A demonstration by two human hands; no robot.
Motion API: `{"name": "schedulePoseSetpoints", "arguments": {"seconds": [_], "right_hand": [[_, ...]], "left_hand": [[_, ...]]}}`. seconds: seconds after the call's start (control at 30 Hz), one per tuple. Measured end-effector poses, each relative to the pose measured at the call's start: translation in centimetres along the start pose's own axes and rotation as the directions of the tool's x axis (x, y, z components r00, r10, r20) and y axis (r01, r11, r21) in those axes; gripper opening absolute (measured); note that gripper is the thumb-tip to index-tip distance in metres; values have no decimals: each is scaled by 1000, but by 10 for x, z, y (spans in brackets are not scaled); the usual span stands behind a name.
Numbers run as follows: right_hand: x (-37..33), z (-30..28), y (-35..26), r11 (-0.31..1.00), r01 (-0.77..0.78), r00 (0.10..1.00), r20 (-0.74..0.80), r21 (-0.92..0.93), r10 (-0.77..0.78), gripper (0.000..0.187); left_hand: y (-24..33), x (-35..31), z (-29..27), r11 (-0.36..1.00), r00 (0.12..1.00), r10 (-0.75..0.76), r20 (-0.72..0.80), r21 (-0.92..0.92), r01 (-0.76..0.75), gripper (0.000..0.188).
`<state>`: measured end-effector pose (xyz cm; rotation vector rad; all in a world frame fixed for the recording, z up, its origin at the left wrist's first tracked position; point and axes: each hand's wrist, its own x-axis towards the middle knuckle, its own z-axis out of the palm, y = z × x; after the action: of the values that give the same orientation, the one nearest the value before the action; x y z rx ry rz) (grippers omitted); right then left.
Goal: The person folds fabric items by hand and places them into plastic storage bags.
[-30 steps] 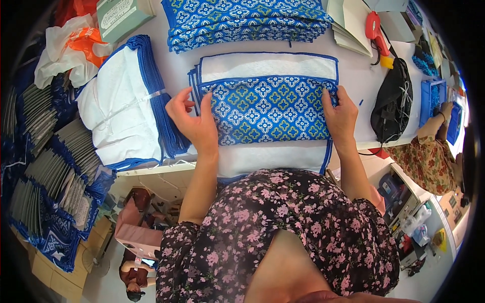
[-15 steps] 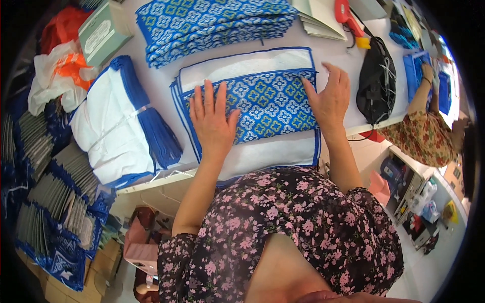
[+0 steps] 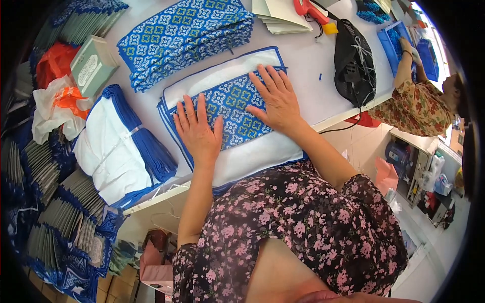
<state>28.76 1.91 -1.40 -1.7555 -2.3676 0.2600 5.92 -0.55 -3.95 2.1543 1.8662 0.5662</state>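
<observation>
A blue patterned cloth (image 3: pixel 236 115), folded into a band, lies across a stack of white cloths with blue edging (image 3: pixel 252 157) right in front of me. My left hand (image 3: pixel 198 135) rests flat on the band's left end, its fingers spread. On the right part of the same band lies my right hand (image 3: pixel 277 101), open, with the palm down and the fingers stretched toward the far edge. Neither hand grips anything. Beyond the white stack sits a thick pile of folded blue patterned cloths (image 3: pixel 187 43).
Left stands a tied bundle of white cloths (image 3: pixel 113 149), beside a green box (image 3: pixel 92 65) and a plastic bag (image 3: pixel 60 108). Packed cloth bundles (image 3: pixel 65 217) fill the lower left. Right are a black mesh bag (image 3: pixel 352 68), a red tool (image 3: pixel 309 9) and another person (image 3: pixel 422 103).
My right hand has come down from the band's right edge and now lies flat on it. My left hand stays on the left end. The whole view has shifted and tilted.
</observation>
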Motion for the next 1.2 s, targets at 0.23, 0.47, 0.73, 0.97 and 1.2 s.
{"name": "schedulePoseSetpoints", "arguments": {"seconds": [0.23,0.47,0.73,0.97,1.2], "right_hand": [[-28,-28,22,938,320,916,210,131,-342,61],[-14,-9,28,916,392,920,6,-88,-393,45],[112,-100,60,968,135,874,435,213,-217,30],[220,-189,61,928,367,927,-110,66,-358,36],[210,-95,61,880,449,847,-240,-153,-474,43]], "left_hand": [[-37,-27,-42,857,966,256,32,-470,-211,56],[-41,-19,-34,952,955,290,56,-124,-281,45],[-65,98,-104,917,919,205,337,-394,-60,44],[-49,218,-202,899,932,336,-133,-249,-360,48],[-88,205,-124,919,911,394,-118,51,-391,51]]}}
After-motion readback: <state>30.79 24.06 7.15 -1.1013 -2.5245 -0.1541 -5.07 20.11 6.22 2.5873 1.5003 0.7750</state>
